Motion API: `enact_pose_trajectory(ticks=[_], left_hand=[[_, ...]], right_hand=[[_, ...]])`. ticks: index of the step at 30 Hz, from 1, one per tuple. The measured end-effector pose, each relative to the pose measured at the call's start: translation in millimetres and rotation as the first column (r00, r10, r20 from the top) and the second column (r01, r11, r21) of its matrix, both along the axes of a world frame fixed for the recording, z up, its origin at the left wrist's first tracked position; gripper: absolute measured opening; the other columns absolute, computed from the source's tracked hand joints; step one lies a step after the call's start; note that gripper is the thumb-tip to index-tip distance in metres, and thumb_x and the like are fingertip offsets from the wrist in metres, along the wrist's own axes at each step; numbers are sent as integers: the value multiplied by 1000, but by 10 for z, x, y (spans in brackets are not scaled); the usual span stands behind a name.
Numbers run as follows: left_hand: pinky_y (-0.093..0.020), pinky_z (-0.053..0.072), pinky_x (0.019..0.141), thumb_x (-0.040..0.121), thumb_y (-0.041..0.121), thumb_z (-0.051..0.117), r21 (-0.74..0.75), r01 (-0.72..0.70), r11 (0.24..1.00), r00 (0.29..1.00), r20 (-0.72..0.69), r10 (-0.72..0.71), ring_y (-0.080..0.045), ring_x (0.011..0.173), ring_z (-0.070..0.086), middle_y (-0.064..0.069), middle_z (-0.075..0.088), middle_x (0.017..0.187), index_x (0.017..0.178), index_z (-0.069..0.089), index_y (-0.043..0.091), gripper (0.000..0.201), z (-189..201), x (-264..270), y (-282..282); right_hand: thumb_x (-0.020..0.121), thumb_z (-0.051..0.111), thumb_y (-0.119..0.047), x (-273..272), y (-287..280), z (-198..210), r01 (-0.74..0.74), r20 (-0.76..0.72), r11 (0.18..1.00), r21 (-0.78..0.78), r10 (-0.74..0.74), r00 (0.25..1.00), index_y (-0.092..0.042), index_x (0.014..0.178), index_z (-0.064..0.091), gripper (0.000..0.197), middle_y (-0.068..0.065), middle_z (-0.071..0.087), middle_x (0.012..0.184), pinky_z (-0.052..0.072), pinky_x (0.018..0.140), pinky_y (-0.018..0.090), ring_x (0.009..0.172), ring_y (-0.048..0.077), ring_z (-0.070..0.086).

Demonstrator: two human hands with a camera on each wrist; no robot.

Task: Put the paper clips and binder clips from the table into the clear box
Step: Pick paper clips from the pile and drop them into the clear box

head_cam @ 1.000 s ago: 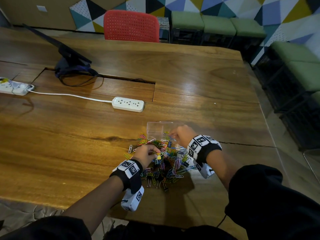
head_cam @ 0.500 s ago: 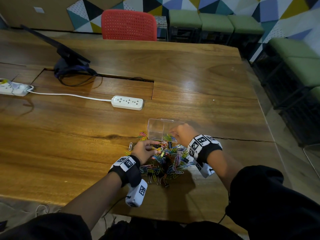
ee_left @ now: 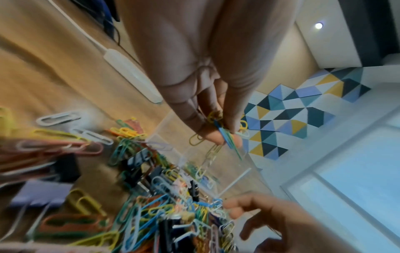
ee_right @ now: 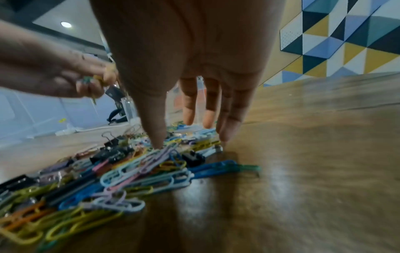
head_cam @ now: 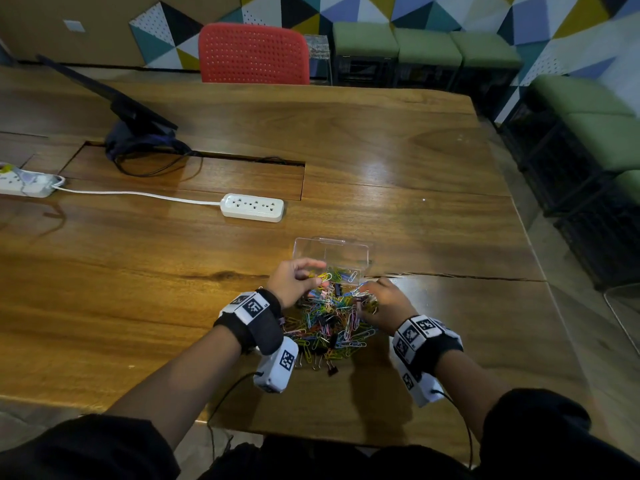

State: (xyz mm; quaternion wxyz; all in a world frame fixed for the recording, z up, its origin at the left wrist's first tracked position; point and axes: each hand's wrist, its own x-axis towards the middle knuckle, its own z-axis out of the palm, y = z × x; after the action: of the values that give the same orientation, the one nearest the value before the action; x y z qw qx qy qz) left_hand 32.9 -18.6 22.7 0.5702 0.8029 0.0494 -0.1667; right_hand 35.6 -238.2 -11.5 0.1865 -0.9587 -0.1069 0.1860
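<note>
A heap of coloured paper clips and black binder clips [head_cam: 329,323] lies on the wooden table [head_cam: 138,289] in front of me. Just beyond it stands the clear box [head_cam: 332,254], open, with a few clips inside. My left hand [head_cam: 294,278] hovers at the box's near left corner and pinches a small bunch of yellow, blue and green paper clips [ee_left: 220,130] between thumb and fingertips. My right hand [head_cam: 384,303] is down on the heap's right edge, its fingers [ee_right: 190,109] spread and straight, tips touching the clips [ee_right: 151,164].
A white power strip [head_cam: 252,207] with its cord lies beyond the box to the left. A dark tablet stand [head_cam: 135,123] with cables sits at the far left. A red chair [head_cam: 252,53] stands behind the table. The table's right edge is near the heap.
My left hand rose from the heap with a pinch of clips and moved up to the box. My right hand drew back from the box down onto the heap's right side.
</note>
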Motion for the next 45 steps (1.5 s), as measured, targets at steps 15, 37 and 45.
enact_pose_trajectory(ticks=[15,37,45], left_hand=[[-11,52,63,87,-1,57,17,89,996,989,115,-90,11,59,60,-10,69,90,109,65,3,24,273,384,-190],[-39,56,81,83,-6,60,41,-29,999,995,-97,32,-12,65,65,-13,67,108,100,68,-2,19,52,699,-420],[-35,58,70,89,5,57,-114,-182,977,948,-283,144,-28,91,59,-13,62,107,98,68,-5,17,33,762,-436]], right_hand=[[74,75,-25,-110,165,-95,-76,-61,997,4,76,995,-23,111,62,39,2,55,119,44,92,28,110,19,52],[90,52,-14,-126,131,59,-60,-38,997,52,62,997,-20,117,64,30,3,67,117,45,95,28,107,19,61],[93,50,-15,-139,119,64,3,-72,998,71,2,997,-19,118,64,29,3,65,120,45,96,27,108,20,61]])
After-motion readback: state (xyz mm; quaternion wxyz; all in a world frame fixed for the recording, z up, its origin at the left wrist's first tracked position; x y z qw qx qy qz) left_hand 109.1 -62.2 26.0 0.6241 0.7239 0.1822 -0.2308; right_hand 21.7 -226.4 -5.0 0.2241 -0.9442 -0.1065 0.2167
